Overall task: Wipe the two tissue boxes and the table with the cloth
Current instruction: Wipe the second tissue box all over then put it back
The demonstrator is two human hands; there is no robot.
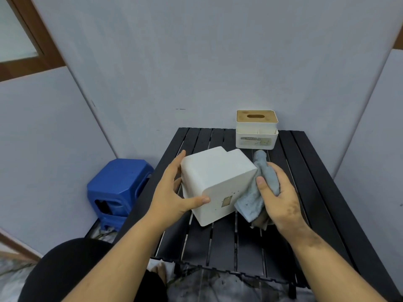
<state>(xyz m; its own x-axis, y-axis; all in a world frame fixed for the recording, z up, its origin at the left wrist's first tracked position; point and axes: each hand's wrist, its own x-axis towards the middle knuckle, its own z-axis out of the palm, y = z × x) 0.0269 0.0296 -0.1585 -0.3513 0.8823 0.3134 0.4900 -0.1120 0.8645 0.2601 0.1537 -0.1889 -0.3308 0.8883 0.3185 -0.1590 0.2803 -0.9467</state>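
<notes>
A plain white tissue box (216, 179) is tilted above the black slatted table (220, 243). My left hand (172, 192) grips its left side, thumb on the near face. My right hand (277, 195) holds a light blue cloth (253, 192) against the box's right side. A second white tissue box (256, 131) with a wooden slotted lid stands upright at the table's far edge, apart from both hands.
A blue plastic stool (118, 188) stands on the floor left of the table. Grey walls close in behind and to the right. A brown object lies partly hidden under my right hand. My knee in dark fabric (72, 269) is at lower left.
</notes>
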